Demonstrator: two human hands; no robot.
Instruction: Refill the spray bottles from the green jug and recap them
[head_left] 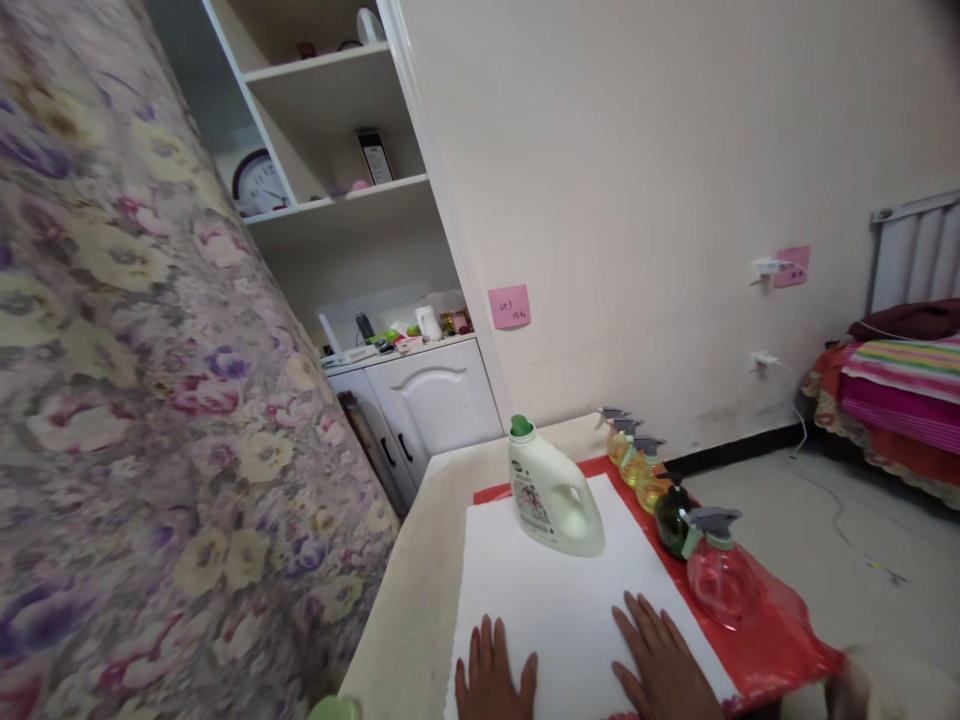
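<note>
My left hand (495, 672) lies flat on the white sheet (574, 600) near its front left, fingers apart and holding nothing. Also flat on the sheet, toward the right edge, rests my right hand (664, 655) with its fingers spread. Beyond both hands a pale green jug (559, 500) with a handle and a label stands upright on the sheet, apart from them. Its green spout (520, 425) points up. Nearest to my right hand is a pink spray bottle (724, 580) with a grey and green trigger head, not touched.
A dark green pump bottle (673, 515) and several yellow spray bottles (651, 490) line the right side on a red plastic sheet (795, 650). A green round object (334, 708) shows at the bottom left. Floral curtain (172, 400) hangs left; a white cabinet (442, 400) stands behind.
</note>
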